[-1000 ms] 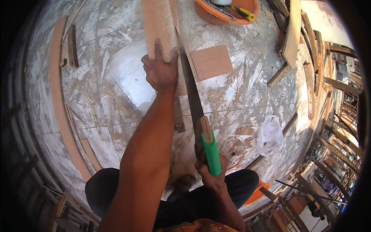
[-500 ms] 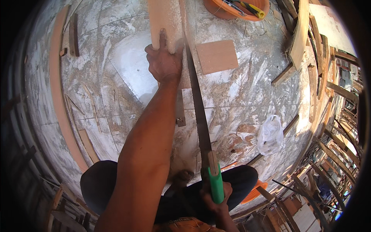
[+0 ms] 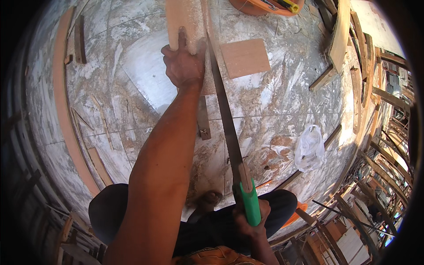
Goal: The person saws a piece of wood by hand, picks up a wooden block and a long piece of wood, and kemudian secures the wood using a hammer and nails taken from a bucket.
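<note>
My left hand (image 3: 184,64) holds a pale reddish wooden board (image 3: 183,15) down, middle finger stretched along it and other fingers bent. My right hand (image 3: 253,221) grips the green handle (image 3: 252,205) of a hand saw near my bent knees. Its long dark blade (image 3: 225,108) runs forward beside my left hand to the board's right edge, where a narrow strip lies alongside. Right of the blade lies a flat rectangular wood piece (image 3: 245,57); under and beside the board are a pale sheet (image 3: 145,73) and a short dark batten (image 3: 203,119).
An orange basin (image 3: 265,9) with tools sits at the top. Long planks (image 3: 64,97) line the left. Loose boards (image 3: 338,35) and a crumpled clear plastic bag (image 3: 309,148) lie on the right, beside a jumble of timber (image 3: 384,176) at the rim.
My right hand has drawn the saw back toward me since the first frame. My left hand stays on the board, and the whole view has shifted slightly.
</note>
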`<action>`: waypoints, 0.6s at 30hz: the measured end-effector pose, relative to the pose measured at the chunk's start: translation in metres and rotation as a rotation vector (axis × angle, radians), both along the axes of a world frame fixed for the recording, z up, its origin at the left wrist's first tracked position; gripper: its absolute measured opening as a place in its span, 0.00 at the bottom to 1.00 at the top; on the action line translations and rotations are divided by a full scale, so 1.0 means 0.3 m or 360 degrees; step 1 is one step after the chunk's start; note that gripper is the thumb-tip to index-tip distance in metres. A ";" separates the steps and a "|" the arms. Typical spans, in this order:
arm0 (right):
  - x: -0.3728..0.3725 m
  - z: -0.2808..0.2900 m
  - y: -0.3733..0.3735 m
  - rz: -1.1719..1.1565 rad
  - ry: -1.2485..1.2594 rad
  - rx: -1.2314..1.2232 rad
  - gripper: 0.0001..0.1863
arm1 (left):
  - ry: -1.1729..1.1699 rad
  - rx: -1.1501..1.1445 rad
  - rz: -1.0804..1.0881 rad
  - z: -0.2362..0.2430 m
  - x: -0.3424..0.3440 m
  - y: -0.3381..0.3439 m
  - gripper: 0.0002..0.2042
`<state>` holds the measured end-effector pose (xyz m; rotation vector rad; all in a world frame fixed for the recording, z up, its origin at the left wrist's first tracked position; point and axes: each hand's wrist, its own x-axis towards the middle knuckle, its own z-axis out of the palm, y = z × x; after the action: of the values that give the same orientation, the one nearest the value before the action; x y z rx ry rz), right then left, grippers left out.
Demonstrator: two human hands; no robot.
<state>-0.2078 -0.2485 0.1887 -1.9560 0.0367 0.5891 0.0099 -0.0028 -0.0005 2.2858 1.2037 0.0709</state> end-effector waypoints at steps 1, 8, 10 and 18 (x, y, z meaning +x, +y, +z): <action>0.054 -0.060 0.026 -0.0018 0.0016 0.0124 0.07 | 0.0025 -0.0023 0.0000 -0.002 -0.004 -0.006 0.38; 0.004 -0.077 0.038 -0.0067 0.0077 0.0131 0.06 | 0.0029 0.0002 0.0024 -0.021 -0.003 0.031 0.38; -0.084 0.065 -0.037 0.0011 0.0053 -0.0062 0.05 | 0.0052 -0.0016 0.0019 -0.006 -0.015 0.018 0.38; 0.208 -0.240 0.167 -0.0149 0.0054 0.0142 0.05 | 0.0068 -0.0060 0.0016 -0.012 -0.012 0.015 0.37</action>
<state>-0.1452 -0.1985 0.1168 -1.8472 0.1207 0.5532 0.0064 0.0017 -0.0042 2.2593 1.2283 0.0031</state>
